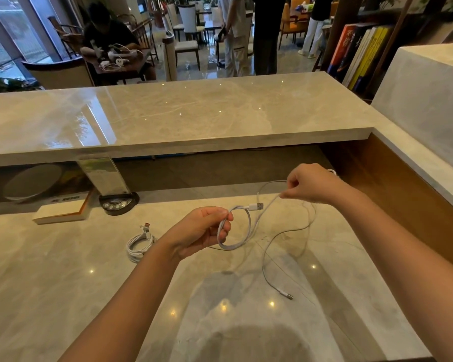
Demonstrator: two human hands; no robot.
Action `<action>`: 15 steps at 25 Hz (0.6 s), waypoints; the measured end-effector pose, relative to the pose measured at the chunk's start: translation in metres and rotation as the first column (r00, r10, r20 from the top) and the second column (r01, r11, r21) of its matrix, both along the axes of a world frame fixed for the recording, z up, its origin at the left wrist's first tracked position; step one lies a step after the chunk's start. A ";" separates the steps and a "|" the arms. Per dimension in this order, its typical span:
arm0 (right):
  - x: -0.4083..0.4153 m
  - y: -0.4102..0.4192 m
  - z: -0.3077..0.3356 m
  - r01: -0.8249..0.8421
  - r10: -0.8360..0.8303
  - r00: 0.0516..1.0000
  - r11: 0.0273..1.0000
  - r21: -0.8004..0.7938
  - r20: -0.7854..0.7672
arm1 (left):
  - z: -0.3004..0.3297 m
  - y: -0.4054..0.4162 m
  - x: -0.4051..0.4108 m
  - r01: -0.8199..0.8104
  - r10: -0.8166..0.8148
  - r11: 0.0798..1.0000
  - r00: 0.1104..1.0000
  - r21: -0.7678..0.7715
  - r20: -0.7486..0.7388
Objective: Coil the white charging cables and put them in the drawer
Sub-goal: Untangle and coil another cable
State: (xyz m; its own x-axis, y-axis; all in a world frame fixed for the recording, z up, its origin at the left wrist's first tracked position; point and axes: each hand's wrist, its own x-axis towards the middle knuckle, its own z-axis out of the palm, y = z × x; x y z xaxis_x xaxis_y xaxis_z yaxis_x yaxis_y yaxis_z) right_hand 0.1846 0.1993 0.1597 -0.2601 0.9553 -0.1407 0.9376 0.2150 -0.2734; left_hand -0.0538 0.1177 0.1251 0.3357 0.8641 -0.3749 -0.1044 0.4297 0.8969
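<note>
My left hand (203,231) pinches a small loop of a white charging cable (249,226) above the marble desk; the USB plug sticks out to the right of the loop. My right hand (307,182) pinches the same cable farther along, up and to the right. The rest of the cable hangs in a wide curve down to the desk, where its small end plug (288,295) lies. A second white cable (139,244) lies coiled on the desk, left of my left hand. No drawer is in view.
A book (60,212) and a dark round base with a clear stand (118,201) sit at the back of the desk (63,283). A raised marble counter (168,113) runs across behind. People, chairs and bookshelves fill the room beyond.
</note>
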 end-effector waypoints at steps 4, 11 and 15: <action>-0.027 -0.007 0.000 0.184 -0.167 0.970 0.979 0.086 -0.175 | -0.008 0.003 0.005 -0.068 0.068 0.998 0.998 -0.019 0.013; -0.061 -0.042 0.004 0.115 -0.134 0.892 0.991 -0.072 -0.432 | -0.019 0.006 0.022 -0.255 0.255 0.967 0.966 0.000 -0.034; -0.082 -0.086 -0.013 -0.098 0.086 0.880 0.995 -0.001 -0.467 | -0.026 0.010 0.029 -0.317 0.315 0.948 0.947 0.025 0.065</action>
State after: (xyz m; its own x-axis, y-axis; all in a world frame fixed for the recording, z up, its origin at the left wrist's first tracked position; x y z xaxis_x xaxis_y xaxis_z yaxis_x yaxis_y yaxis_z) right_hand 0.1028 0.1131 0.1471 -0.3879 0.9217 -0.0039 0.6768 0.2820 -0.6800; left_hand -0.0244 0.1273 0.0988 0.0641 0.9417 -0.3302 -0.2834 0.3344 0.8988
